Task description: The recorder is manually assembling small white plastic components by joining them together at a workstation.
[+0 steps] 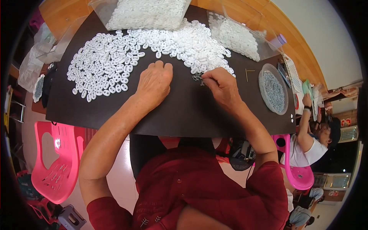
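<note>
Many small white oval plastic pieces (102,63), each with two holes, lie spread over the far part of the dark table. My left hand (154,83) rests at the near edge of these pieces, its fingers curled in; whatever they hold is hidden beneath. My right hand (222,87) has thumb and forefinger pinched together at a small heap of grey screws (196,77), beside the white pieces. The screws at its fingertips are too small to tell apart. To the right, a round clear tub (262,86) holds a mass of similar grey screws.
Two clear bins of white pieces, a large bin (100,11) and a smaller bin (264,51), stand at the back. Thin brass-coloured rods (247,73) lie near the tub. A pink chair (57,161) stands at left. Another person (306,143) sits at right.
</note>
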Demonstrator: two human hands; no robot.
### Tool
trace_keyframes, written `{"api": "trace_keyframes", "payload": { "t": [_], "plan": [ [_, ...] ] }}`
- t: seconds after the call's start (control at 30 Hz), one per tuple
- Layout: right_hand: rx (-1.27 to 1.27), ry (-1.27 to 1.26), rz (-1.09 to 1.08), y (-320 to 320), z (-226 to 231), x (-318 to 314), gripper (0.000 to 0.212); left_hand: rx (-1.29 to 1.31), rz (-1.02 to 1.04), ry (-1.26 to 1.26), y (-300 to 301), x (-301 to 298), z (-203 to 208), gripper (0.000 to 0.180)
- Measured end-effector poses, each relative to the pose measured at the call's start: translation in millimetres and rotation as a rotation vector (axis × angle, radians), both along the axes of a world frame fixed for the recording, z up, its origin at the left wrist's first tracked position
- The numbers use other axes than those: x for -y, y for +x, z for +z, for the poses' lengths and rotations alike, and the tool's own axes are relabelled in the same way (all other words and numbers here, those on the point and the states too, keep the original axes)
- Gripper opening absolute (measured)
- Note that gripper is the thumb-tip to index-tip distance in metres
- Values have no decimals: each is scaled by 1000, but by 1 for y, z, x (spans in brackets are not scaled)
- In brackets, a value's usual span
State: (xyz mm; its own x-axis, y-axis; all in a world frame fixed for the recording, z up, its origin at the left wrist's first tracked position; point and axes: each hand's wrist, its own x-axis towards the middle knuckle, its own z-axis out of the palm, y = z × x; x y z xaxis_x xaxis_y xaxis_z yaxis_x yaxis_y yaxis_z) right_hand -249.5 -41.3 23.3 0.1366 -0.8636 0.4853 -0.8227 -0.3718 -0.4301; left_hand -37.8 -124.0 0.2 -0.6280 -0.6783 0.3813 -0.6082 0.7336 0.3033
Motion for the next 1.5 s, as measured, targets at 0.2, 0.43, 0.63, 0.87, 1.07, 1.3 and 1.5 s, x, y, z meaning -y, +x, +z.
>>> {"api": "trace_keyframes", "payload": {
  "t": [0.2, 0.43, 0.63, 0.87, 1.07, 1.3, 1.5],
  "plan": [
    [-46, -82, -45, -4, -2, 7, 10, -26, -21, 6, 3, -4, 1, 12],
    [-236, -132, -20, -2, -7, 31, 13, -56, -3, 60, 1, -4, -4, 15],
    [-391, -184, 42, 3, -2, 41, 15, -345, 58, 168, 22, -22, 5, 8],
    [-412, -29, 30, 4, -14, 20, 13, -688, 174, 642, 28, -49, 12, 7],
    [-261, -105, 15, 10, -7, 21, 11, -832, 169, 702, 32, -59, -2, 7],
    [-80, 53, 55, 34, -17, 10, 12, -908, 169, 635, 29, -67, -7, 8],
    [-248, -45, 75, 53, -21, 18, 10, -951, 173, 683, 34, -67, -7, 9]
  ]
}}
